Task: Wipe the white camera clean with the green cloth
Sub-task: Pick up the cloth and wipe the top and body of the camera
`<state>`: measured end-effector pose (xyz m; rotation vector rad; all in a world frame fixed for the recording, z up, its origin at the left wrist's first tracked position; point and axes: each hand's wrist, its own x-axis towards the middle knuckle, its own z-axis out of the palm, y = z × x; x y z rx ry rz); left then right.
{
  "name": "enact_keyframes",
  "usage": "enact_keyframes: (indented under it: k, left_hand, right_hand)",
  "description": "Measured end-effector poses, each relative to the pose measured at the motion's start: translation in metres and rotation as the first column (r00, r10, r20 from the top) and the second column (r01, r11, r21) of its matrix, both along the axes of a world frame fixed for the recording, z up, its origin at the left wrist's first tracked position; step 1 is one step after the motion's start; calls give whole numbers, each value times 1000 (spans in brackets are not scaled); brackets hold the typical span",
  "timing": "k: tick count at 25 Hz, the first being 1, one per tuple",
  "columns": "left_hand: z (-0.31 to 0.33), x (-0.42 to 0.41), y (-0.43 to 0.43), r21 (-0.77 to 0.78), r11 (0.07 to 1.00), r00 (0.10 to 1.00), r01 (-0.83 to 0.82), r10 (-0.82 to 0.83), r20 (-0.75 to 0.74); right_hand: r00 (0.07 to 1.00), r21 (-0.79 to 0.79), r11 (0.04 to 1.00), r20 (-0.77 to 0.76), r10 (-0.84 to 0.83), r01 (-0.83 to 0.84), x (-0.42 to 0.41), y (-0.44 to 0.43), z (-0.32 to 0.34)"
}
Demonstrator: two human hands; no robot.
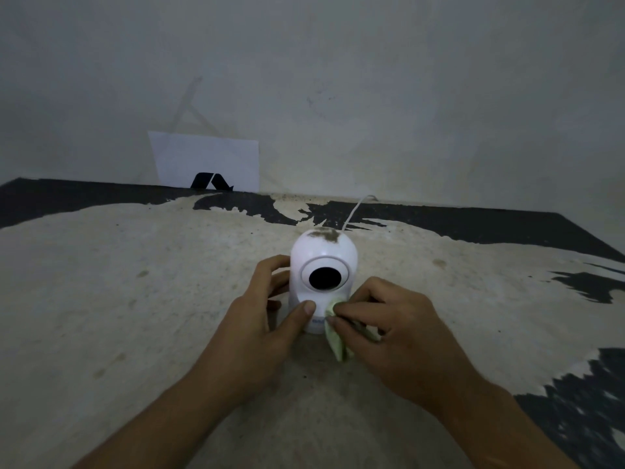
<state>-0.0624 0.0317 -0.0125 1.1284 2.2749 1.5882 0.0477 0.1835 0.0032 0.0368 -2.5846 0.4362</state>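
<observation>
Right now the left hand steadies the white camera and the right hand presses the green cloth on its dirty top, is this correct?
Not quite. In the head view the right hand presses the green cloth against the white camera's lower front, not its dirty top. The left hand does steady it.

A worn, patchy tabletop against a bare wall

The tabletop (135,299) is pale where its black coating (473,225) has flaked away, dark only along the back edge and right side. A white card (206,157) bearing a black angular mark (211,181) leans upright against the grey wall (372,79) behind
</observation>
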Motion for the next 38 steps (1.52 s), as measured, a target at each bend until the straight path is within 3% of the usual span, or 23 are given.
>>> enact_keyframes:
  k: [3, 7, 12, 15, 18, 21, 29, 34, 38]
  left_hand:
    - [1, 1, 0, -2, 1000, 1000, -6, 6, 8]
    - [2, 0, 0, 0, 1000, 1000, 0, 0, 20]
    - [1, 1, 1, -10, 1000, 1000, -15, 15, 27]
    - [3, 1, 1, -34, 999, 1000, -18, 19, 19]
    - [4, 1, 0, -21, 1000, 999, -3, 4, 41]
    - [4, 1, -1, -17, 1000, 999, 4, -3, 46]
    - [7, 2, 1, -30, 1000, 999, -8, 9, 32]
    - [6, 2, 2, -19, 1000, 1000, -19, 20, 16]
    - [7, 2, 2, -30, 999, 1000, -16, 16, 13]
  right_hand:
    - [995, 42, 997, 79, 56, -59, -1, -8, -2]
    - [1000, -47, 999, -18, -1, 0, 1, 5, 4]
    - [1000, -7, 1000, 21, 11, -11, 1, -1, 1]
    - [979, -88, 991, -164, -117, 103, 1, 12, 3]
    - [900, -92, 974, -371, -229, 209, -4, 14, 3]
    - [865, -127, 975, -450, -220, 182, -6, 3, 2]
    - [887, -174, 976, -418, -196, 134, -16, -14, -5]
    - [883, 115, 969, -447, -145, 218, -18, -20, -9]
    - [846, -23, 947, -441, -298, 322, -18, -16, 0]
